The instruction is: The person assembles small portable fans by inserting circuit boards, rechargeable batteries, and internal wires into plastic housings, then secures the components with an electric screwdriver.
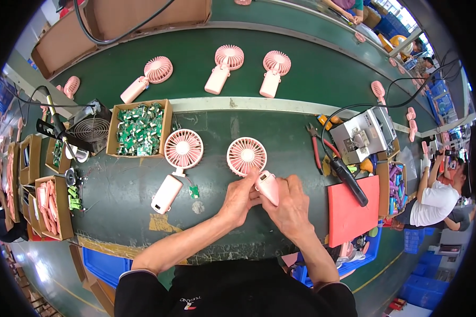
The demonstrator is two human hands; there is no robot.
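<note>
Over the front middle of the green workbench I hold a pink handheld fan (247, 154), its round grille pointing away from me. My left hand (237, 202) pinches it just below the grille, the thumb near the neck. Closed around the pink handle (268, 187) is my right hand (290, 207); a small dark window shows at the handle's upper end. How the handle joins the head is hidden by my fingers. Left of my hands lies a second pink fan (167, 194), with a small green circuit board (194, 191) beside its handle.
A carton of green circuit boards (167, 127) stands behind at left, near pink casings (48, 206). At right lie red-handled pliers (316, 150), a red pad (349, 211), a black-handled tool (350, 182) and a grey metal-cased device (359, 134). Several fans (217, 79) lie on the far green belt.
</note>
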